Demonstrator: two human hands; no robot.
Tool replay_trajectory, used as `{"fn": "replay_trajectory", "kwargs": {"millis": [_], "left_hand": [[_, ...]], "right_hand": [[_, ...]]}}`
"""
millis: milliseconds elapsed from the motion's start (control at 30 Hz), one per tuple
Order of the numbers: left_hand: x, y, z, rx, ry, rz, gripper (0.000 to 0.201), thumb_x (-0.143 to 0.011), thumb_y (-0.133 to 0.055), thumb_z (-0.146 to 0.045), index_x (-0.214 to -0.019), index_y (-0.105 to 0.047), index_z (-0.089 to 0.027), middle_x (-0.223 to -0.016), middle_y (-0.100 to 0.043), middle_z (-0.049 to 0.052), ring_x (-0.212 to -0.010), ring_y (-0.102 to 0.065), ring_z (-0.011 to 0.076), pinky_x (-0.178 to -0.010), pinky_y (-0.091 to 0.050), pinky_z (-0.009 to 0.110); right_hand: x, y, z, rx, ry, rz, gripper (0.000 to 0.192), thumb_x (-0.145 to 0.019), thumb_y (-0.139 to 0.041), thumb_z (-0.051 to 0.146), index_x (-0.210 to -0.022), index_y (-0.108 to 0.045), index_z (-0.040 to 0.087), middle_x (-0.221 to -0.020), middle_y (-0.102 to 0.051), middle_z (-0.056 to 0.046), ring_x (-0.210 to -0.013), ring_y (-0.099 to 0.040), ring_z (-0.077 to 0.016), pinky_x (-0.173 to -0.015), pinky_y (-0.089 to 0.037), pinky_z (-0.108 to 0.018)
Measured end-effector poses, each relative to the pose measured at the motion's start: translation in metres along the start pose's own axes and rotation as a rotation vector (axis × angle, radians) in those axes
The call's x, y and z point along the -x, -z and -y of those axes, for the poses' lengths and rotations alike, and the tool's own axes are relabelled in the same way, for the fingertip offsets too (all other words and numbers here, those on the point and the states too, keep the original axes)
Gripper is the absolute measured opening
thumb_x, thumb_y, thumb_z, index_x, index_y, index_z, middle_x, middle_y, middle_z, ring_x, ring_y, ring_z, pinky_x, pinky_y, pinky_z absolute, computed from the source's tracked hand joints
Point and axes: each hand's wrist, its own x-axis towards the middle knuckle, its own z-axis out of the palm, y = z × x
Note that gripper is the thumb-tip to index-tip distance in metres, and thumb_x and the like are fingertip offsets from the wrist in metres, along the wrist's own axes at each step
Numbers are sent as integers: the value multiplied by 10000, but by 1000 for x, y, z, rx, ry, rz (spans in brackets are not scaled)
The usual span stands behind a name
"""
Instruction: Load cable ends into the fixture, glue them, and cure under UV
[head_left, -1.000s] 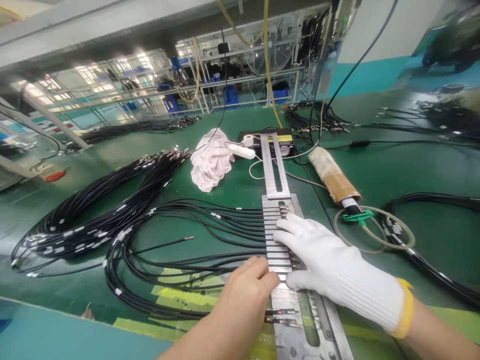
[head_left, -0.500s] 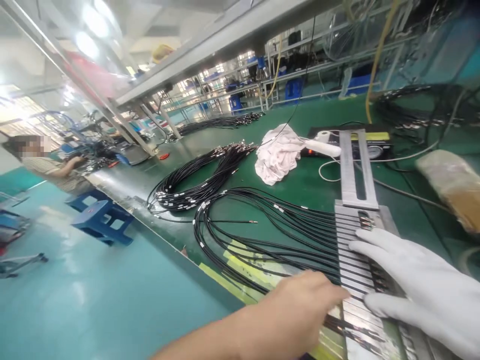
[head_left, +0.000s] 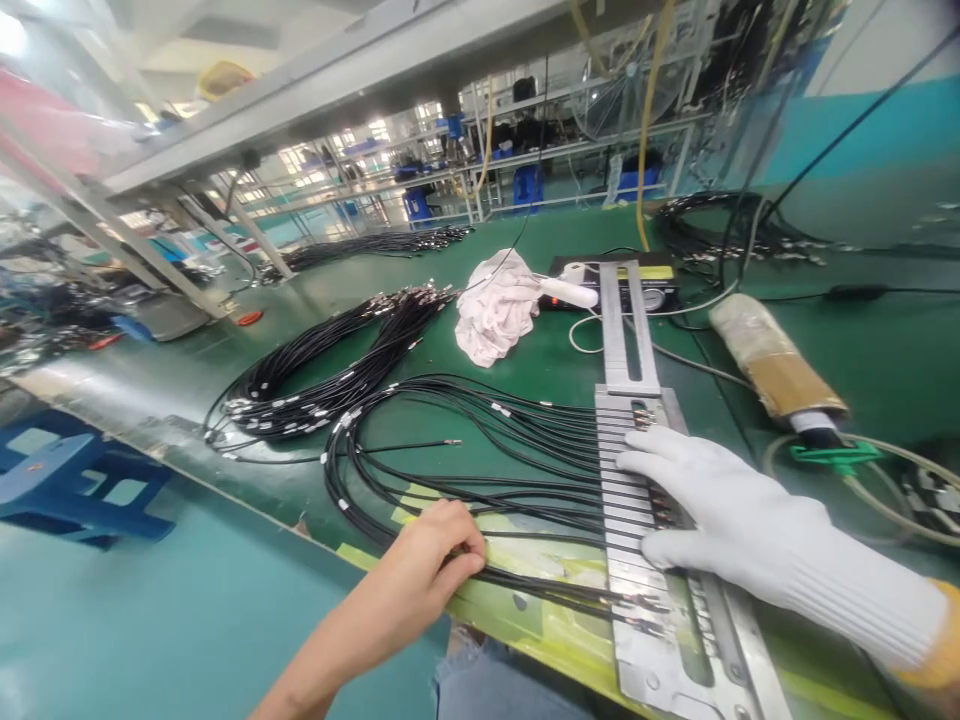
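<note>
Bare and with fingers closed, my left hand (head_left: pixel 439 555) grips a few black cables near the table's front edge. The free ends of those cables (head_left: pixel 562 590) lie across the lower part of a slotted metal fixture (head_left: pixel 624 540). Many other black cables (head_left: pixel 540 440) run side by side into the fixture's slots, their metal tips showing past its right side. My right hand (head_left: pixel 712 500), in a white knitted glove, rests over the fixture with fingers spread, touching the plate and the cable ends. Part of the tips is hidden under the glove.
A coiled cable bundle (head_left: pixel 330 370) lies left, beside a crumpled pale cloth (head_left: pixel 495 310). Behind the fixture stands a black box (head_left: pixel 660 295) with a dial. A wrapped bottle-like object (head_left: pixel 780 365) is at right. A blue stool (head_left: pixel 82 480) stands on the floor.
My left hand has moved left, away from the fixture, and now grips cables. My right hand stays on the fixture. The view has turned right.
</note>
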Motion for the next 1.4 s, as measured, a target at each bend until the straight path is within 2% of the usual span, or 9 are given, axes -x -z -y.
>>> {"fn": "replay_trajectory", "kwargs": {"millis": [100,167,267,367,567,767,900,1000,1400], "left_hand": [[-4,1,0,-2,65,10,261,-1034,-352,-299,-891,-526,-166,-865,-567,15,-782,-493,138,-701,-371,234],[-9,1,1,30,71,46,261,-1045,-375,-343,-956,-561,-184,-912,-589,1,-826,-516,128,-732,-379,224],[-18,-3,1,57,-44,98,235,-1036,-429,-314,-975,-635,-218,-966,-614,-13,-891,-562,109,-785,-387,214],[-28,-10,2,-6,-145,82,274,-1034,-391,-264,-913,-627,-192,-906,-610,1,-831,-580,108,-746,-399,222],[-46,-29,0,-51,-194,42,232,-1018,-443,-267,-1101,-658,-240,-1015,-639,16,-900,-611,131,-778,-448,237],[-57,-42,-20,-45,-401,-65,244,-1000,-463,-160,-855,-658,-176,-795,-580,9,-722,-564,96,-636,-414,193],[-57,-45,-18,-78,-481,-139,176,-964,-496,-100,-881,-634,-171,-846,-602,1,-756,-587,89,-666,-451,182],[-56,-49,-12,-148,-517,-206,175,-972,-483,-93,-896,-617,-176,-863,-607,7,-780,-578,113,-687,-460,219],[-49,-59,-16,-405,-658,-388,229,-942,-418,8,-936,-610,-116,-850,-531,60,-790,-458,174,-727,-379,298]], "right_hand": [[2,7,1,-19,20,-17,713,-785,-553,425,-1478,-529,255,-1609,-297,-15,-1496,-249,-287,-1217,-251,-484],[3,9,-1,-61,15,-32,662,-825,-544,429,-1463,-538,252,-1602,-312,-30,-1487,-275,-281,-1208,-271,-480],[4,13,-3,-131,26,-75,590,-842,-569,385,-1414,-579,240,-1568,-376,-51,-1441,-362,-286,-1173,-340,-461],[6,18,-3,-186,32,-116,537,-861,-583,355,-1387,-604,254,-1552,-405,-43,-1390,-433,-294,-1135,-391,-440],[9,19,-5,-245,9,-144,492,-851,-617,332,-1341,-630,287,-1526,-443,-1,-1372,-460,-248,-1103,-425,-428],[7,15,-8,-256,-14,-151,500,-845,-628,377,-1342,-615,327,-1532,-427,50,-1398,-428,-208,-1136,-395,-418],[6,15,-8,-256,20,-190,478,-845,-625,360,-1318,-634,292,-1513,-457,19,-1354,-476,-218,-1092,-436,-414],[6,13,-9,-259,49,-211,496,-838,-619,362,-1326,-633,275,-1507,-467,-7,-1352,-479,-230,-1082,-440,-420],[6,8,-12,-243,28,-228,480,-841,-610,396,-1313,-631,314,-1512,-456,29,-1355,-477,-229,-1042,-466,-418]]}}
